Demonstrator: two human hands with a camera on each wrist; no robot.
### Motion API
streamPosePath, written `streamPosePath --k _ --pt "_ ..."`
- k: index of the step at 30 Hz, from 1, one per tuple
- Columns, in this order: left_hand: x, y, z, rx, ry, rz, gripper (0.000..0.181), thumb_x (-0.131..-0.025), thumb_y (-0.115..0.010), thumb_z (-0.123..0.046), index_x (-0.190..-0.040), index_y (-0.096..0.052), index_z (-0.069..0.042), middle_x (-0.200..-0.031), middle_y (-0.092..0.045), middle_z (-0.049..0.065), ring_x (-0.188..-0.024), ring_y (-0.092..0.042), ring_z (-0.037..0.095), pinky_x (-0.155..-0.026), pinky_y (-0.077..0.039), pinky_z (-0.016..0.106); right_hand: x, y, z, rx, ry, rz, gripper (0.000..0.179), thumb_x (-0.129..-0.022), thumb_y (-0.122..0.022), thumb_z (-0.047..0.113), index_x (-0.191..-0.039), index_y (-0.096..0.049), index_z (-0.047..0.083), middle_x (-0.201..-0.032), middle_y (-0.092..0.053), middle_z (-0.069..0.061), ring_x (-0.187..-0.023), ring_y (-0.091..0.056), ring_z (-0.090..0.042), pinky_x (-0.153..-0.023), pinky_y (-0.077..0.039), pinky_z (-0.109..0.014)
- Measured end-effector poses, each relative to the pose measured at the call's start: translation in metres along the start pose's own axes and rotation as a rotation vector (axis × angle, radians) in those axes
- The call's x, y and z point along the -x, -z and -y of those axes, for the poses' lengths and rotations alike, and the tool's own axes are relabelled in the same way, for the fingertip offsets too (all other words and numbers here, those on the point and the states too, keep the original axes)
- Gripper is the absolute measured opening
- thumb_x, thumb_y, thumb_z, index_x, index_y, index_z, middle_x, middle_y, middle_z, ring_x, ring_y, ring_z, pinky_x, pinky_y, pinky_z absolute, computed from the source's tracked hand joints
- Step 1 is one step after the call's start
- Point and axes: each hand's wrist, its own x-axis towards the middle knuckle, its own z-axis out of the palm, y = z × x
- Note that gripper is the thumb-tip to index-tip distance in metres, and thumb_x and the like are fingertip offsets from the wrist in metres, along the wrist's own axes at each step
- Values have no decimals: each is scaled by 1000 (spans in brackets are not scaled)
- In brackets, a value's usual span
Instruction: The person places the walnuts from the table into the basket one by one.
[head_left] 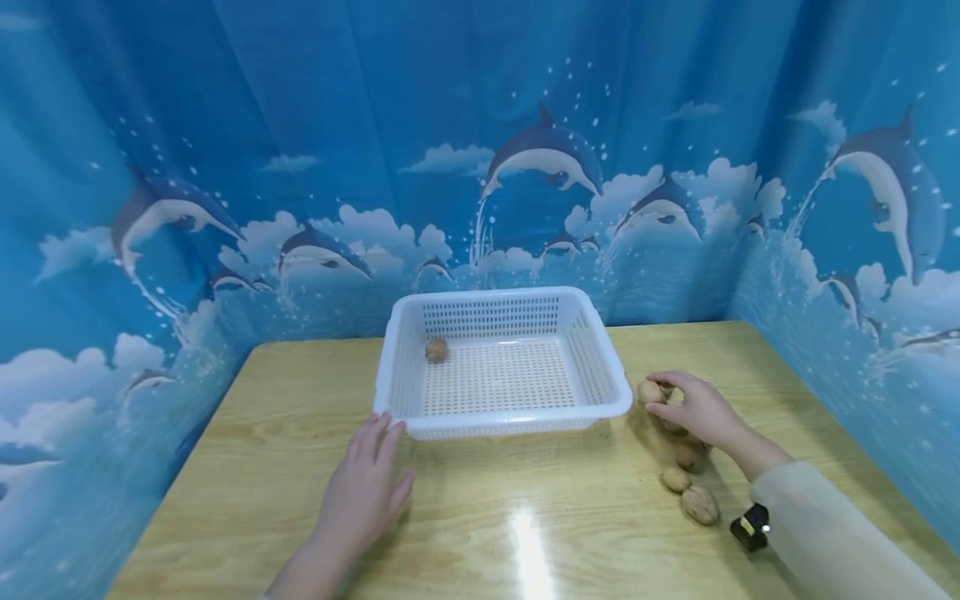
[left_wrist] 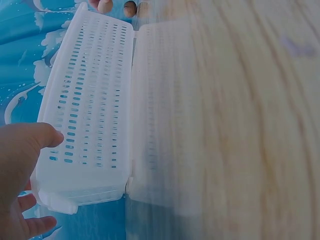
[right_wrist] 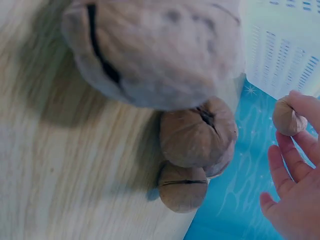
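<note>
My right hand pinches a walnut between thumb and fingers, just off the right side of a white plastic basket. In the right wrist view, the pinched walnut shows at the fingertips, with several other walnuts close by on the table. My left hand lies at the basket's front left corner with extended fingers touching the rim. The left wrist view shows its thumb before the slotted wall. One walnut sits inside the basket, toward the left.
Several loose walnuts lie in a line right of the basket, partly hidden by my right hand. A small black object is by the right sleeve. Blue dolphin-print curtains border the wooden table at the back and sides.
</note>
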Motion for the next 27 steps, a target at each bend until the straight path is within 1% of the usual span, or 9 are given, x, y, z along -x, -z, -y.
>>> streamPosePath --k 2,3,7,10,13,18,23,27 --pt "0 1 0 -2 -1 -1 67 -69 -78 -23 -125 -49 2 -128 -45 26 -119 -43 43 -91 -46 54 0 1 0 -12 -26 0 51 -85 -69 23 -125 -53 -3 -111 -59 -21 -98 -55 -37 -73 -49 -46" --pt "1 1 0 -3 0 0 68 -69 -79 -22 -125 -49 2 -128 -45 26 -119 -43 43 -91 -46 54 0 2 0 -14 -34 -1 51 -85 -68 25 -126 -53 -2 -111 -58 -21 -98 -55 -37 -72 -49 -46" --pt "1 2 -1 -4 6 7 68 -69 -79 -22 -125 -49 2 -128 -45 27 -119 -42 43 -91 -46 54 0 5 2 -18 -47 -12 54 -85 -69 27 -128 -51 -2 -110 -59 -22 -100 -54 -39 -77 -47 -52" --pt "2 2 -1 -3 10 10 68 -70 -79 -22 -125 -48 2 -128 -45 27 -119 -42 43 -91 -46 54 1 7 4 -40 -51 -15 55 -85 -69 25 -129 -50 -2 -111 -58 -22 -103 -53 -39 -85 -44 -58" --pt "2 2 0 -3 17 17 68 -70 -78 -23 -126 -48 2 -129 -45 27 -120 -42 42 -91 -46 54 1 8 7 -70 -48 -20 55 -86 -67 25 -129 -49 -2 -114 -57 -22 -103 -53 -38 -87 -43 -58" --pt "3 1 0 -7 24 23 68 -70 -78 -23 -126 -48 1 -129 -44 26 -120 -41 42 -91 -46 54 2 10 12 -108 -28 -37 54 -87 -66 27 -130 -49 -2 -116 -57 -21 -102 -53 -36 -86 -44 -57" --pt "2 1 -1 -10 7 13 68 -71 -78 -24 -126 -48 1 -129 -45 26 -120 -42 42 -91 -46 53 4 12 16 -112 -16 -62 53 -87 -66 25 -129 -49 -4 -118 -56 -24 -104 -52 -37 -86 -45 -55" --pt "2 1 -1 -11 3 8 68 -71 -77 -24 -126 -48 1 -129 -45 26 -120 -42 42 -89 -48 53 3 12 19 -123 -17 -69 53 -87 -66 25 -129 -49 -4 -118 -56 -24 -105 -51 -38 -86 -45 -55"
